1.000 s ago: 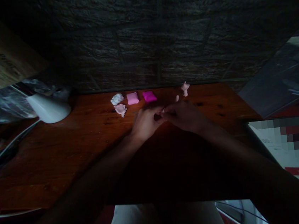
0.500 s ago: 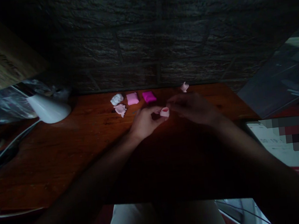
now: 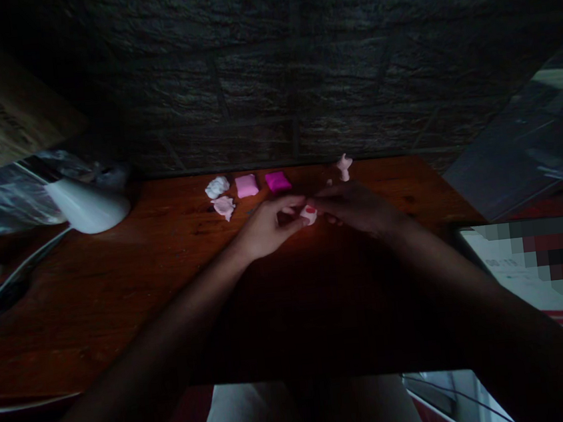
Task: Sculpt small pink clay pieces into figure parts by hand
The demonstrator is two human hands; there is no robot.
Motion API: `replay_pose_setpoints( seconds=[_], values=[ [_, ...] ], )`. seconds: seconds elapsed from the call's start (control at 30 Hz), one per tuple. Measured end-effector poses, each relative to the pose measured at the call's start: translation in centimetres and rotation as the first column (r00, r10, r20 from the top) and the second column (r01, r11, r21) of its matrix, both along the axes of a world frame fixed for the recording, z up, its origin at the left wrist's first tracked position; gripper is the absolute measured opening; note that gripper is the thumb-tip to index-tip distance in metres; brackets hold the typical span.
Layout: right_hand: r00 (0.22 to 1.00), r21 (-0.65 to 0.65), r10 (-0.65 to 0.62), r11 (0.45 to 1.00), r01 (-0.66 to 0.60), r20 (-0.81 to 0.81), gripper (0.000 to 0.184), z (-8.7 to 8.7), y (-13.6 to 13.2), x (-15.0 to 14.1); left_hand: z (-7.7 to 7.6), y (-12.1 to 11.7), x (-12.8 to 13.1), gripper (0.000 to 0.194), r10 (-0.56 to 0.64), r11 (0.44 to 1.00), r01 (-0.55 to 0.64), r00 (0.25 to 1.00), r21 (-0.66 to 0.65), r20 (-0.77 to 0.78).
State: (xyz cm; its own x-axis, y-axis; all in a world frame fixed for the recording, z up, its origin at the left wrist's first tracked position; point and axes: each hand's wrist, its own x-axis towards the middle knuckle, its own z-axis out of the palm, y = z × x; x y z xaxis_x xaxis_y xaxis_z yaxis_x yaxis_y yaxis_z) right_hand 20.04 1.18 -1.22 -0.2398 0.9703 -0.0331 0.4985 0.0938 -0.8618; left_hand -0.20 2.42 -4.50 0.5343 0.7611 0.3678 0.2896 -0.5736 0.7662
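the left hand (image 3: 267, 224) and the right hand (image 3: 356, 206) meet over the far middle of a dark wooden table (image 3: 120, 302). between their fingertips sits a small pale pink clay piece (image 3: 308, 215) with a red dab on top. the left hand pinches it from the left with thumb and fingers curled round it. the right hand's fingertips touch it from the right, though in this dim light it is hard to tell whether they grip it or only press on it. both forearms run back from the hands toward the near edge of the table.

beyond the hands, along the far edge by the dark stone-patterned wall (image 3: 297, 68), lies a short row of clay lumps. a white lump (image 3: 217, 187) is at the left, with a pale pink crumpled lump (image 3: 224, 207) just near of it. to the right comes a light pink block (image 3: 247, 186), then a magenta block (image 3: 278, 182). a small pale pink figure (image 3: 343, 166) stands upright farther right, just beyond the right hand.

at the far left a white lamp shade (image 3: 87, 206) rests on the table, with crinkled clear plastic (image 3: 13, 199) behind it. at the right edge lies a white printed sheet (image 3: 530, 279), partly blurred out.
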Motion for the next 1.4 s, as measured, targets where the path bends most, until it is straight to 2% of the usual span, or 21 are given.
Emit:
replay_pose_setpoints(
  seconds=[0.1, 0.23, 0.33, 0.47, 0.63, 0.77, 0.93, 1.07, 1.23, 1.4],
  values=[
    [1.000, 0.012, 0.003, 1.000, -0.003, -0.001, 0.031, -0.11, -0.04, -0.02, 0.07, 0.09, -0.16, 0.027, -0.022, 1.000, 0.022, 1.000, -0.021, 0.008],
    [0.999, -0.010, 0.006, 1.000, -0.006, -0.052, 0.035, -0.06, -0.02, -0.09, -0.09, -0.05, -0.09, 0.036, 0.016, 1.000, -0.016, 1.000, -0.022, -0.002],
    [0.995, -0.067, 0.025, 0.997, -0.031, -0.097, 0.032, -0.01, 0.01, -0.16, -0.14, -0.18, 0.01, 0.029, 0.029, 1.000, -0.029, 0.999, -0.009, -0.027],
    [0.984, -0.126, -0.027, 0.992, 0.005, -0.175, 0.036, 0.00, -0.04, -0.31, -0.23, -0.16, 0.02, 0.022, 0.078, 0.997, -0.078, 0.996, 0.008, -0.032],
    [0.986, -0.173, -0.023, 0.985, -0.006, -0.163, 0.025, -0.25, 0.24, -0.24, -0.21, -0.14, -0.01, 0.024, 0.067, 0.997, -0.066, 0.997, 0.025, -0.041],
    [0.984, -0.153, -0.024, 0.988, -0.003, -0.176, 0.023, -0.57, 0.44, -0.12, -0.21, -0.16, 0.09, 0.023, 0.046, 0.999, -0.046, 0.999, -0.017, -0.009],
    [0.993, -0.111, -0.015, 0.994, 0.001, -0.119, 0.030, -0.61, 0.27, -0.23, -0.57, -0.01, 0.21, 0.020, 0.040, 0.996, -0.035, 0.997, -0.081, 0.061],
    [0.992, -0.115, -0.047, 0.993, 0.034, -0.115, 0.035, -0.27, 0.24, -0.04, -0.52, -0.03, 0.20, 0.021, 0.036, 0.998, -0.031, 0.996, -0.062, 0.077],
    [0.987, -0.106, -0.097, 0.991, 0.083, -0.129, 0.026, 0.15, 0.15, 0.09, 0.02, -0.32, 0.14, 0.018, 0.038, 0.998, -0.038, 0.999, -0.056, 0.016],
    [0.993, -0.123, -0.052, 0.992, 0.039, -0.108, 0.029, -0.10, -0.02, -0.48, 0.07, -0.38, 0.09, 0.015, 0.046, 0.998, -0.045, 0.999, -0.039, 0.014]
  ],
)
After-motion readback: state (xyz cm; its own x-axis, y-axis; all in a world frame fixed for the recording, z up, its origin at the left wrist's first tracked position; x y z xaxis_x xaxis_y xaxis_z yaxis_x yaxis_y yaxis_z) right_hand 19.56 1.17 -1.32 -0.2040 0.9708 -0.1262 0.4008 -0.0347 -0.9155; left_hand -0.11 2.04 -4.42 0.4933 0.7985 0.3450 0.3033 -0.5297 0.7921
